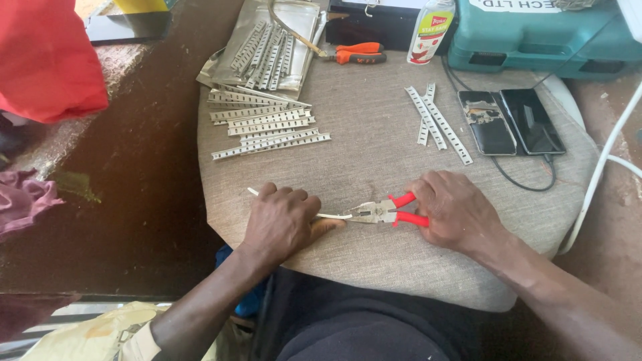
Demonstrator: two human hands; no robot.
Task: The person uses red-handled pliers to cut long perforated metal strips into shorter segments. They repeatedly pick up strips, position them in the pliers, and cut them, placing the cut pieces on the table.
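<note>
My left hand (284, 219) presses a thin white metal strip (332, 216) flat on the grey cloth-covered table (374, 154), its fingers curled over it. One end of the strip pokes out left of the hand. My right hand (453, 208) grips the red handles of a pair of pliers (382, 212). The plier jaws close on the strip's right end, just right of my left thumb.
Several perforated metal strips (267, 124) lie at the table's back left, more on a metal sheet (271, 47). Three strips (438, 124) lie beside two dark phones (511, 122) with a cable. Orange-handled pliers (358, 53), a bottle (430, 30) and a teal case (542, 37) stand behind.
</note>
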